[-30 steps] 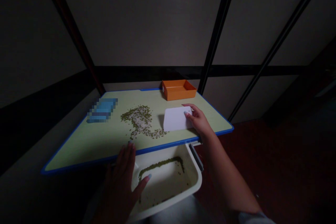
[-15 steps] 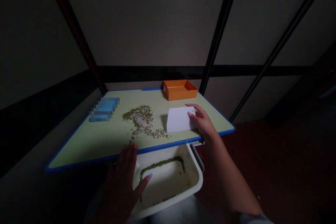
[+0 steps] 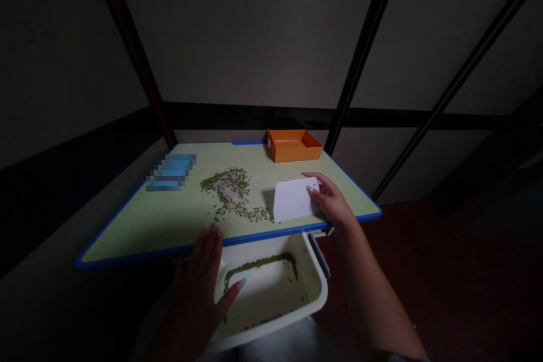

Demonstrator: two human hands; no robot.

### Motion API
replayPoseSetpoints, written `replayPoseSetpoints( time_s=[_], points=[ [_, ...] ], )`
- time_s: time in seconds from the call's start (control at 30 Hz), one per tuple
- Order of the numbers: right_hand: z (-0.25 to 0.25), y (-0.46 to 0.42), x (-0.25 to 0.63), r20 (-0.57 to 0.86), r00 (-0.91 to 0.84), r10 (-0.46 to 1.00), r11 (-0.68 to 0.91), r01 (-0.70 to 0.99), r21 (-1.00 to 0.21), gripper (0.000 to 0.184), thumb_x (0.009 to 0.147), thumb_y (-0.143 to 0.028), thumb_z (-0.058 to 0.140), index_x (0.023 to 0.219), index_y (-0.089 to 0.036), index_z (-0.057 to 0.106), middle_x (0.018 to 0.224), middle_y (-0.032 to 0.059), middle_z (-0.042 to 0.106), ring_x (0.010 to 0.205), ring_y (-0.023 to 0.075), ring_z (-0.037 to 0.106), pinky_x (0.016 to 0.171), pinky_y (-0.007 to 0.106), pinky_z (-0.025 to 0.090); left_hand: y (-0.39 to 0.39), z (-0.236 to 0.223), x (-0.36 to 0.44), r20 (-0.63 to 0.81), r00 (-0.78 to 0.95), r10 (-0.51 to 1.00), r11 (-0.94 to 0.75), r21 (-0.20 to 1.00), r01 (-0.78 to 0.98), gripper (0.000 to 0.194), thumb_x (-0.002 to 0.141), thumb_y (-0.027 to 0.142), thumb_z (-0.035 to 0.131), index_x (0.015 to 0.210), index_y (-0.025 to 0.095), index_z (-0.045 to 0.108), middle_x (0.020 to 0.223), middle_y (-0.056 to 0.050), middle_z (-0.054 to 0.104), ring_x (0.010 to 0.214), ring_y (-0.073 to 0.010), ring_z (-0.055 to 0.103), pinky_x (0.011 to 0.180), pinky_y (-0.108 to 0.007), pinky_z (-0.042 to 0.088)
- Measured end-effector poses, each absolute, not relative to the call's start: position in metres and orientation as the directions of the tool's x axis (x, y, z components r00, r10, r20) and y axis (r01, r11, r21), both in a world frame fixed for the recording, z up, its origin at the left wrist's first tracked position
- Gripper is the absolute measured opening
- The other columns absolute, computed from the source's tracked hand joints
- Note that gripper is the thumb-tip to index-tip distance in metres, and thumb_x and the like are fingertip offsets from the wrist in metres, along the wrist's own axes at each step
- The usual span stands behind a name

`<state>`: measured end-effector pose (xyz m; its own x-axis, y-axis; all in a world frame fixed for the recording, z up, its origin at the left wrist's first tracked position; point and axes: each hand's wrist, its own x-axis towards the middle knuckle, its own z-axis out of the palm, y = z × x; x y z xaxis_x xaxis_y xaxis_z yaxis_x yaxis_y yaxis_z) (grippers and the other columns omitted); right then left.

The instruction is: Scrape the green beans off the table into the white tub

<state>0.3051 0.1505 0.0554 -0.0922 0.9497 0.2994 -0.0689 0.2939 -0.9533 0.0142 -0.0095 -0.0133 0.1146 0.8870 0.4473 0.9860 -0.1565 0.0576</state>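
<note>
My right hand (image 3: 328, 199) pinches a flat white plastic scraper (image 3: 294, 199) by its right end. The scraper leans on the tabletop close to the front edge, its left end beside a thin trail of grains. A pile of small green beans mixed with white, rice-like grains (image 3: 229, 186) lies left of it. My left hand (image 3: 207, 277) rests at the left side of a white plastic bin (image 3: 316, 294), fingers stretched toward the table edge and thumb apart over the bin's inside. Green beans line the bin's inner edges. My left palm hides the bin's left rim.
The pale green table (image 3: 139, 226) has a raised blue edge. An orange open box (image 3: 297, 153) stands at its back right. A blurred-out blue item (image 3: 172, 172) lies at the left. Dark panelled walls stand behind and to the left.
My right hand has drawn the scraper slightly nearer the table's front edge, and faint pale grains now show behind it. My left hand stays nearly still; the view has shifted a little.
</note>
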Motion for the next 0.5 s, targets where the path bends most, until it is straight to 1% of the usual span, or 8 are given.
replayPoseSetpoints(
  time_s=[0.27,0.5],
  points=[
    [0.0489,0.1549,0.3065,0.323,-0.09,0.942,0.32,-0.05,-0.946,0.039,0.069,-0.035,0.071,0.106,-0.023,0.065,0.084,0.0013,0.063,0.067,0.0136,0.052,0.057,0.024,0.038,-0.0097,-0.0122,0.016,0.456,0.117,0.882,-0.158,0.055,0.986,0.083,0.088,0.048,0.043,0.153,0.023,-0.003,0.157,-0.014,0.028,0.143,-0.0342,0.029,0.101,-0.06,0.038],
    [0.0475,0.1564,0.3063,0.302,-0.003,0.953,0.302,-0.037,-0.953,0.041,0.068,-0.035,0.07,0.107,-0.024,0.064,0.078,0.0,0.06,0.064,0.0135,0.05,0.055,0.024,0.036,-0.0103,-0.012,0.0154,0.448,0.121,0.886,-0.162,0.055,0.985,0.083,0.088,0.048,0.044,0.152,0.022,-0.001,0.157,-0.014,0.028,0.143,-0.0335,0.028,0.101,-0.061,0.038]
  ],
)
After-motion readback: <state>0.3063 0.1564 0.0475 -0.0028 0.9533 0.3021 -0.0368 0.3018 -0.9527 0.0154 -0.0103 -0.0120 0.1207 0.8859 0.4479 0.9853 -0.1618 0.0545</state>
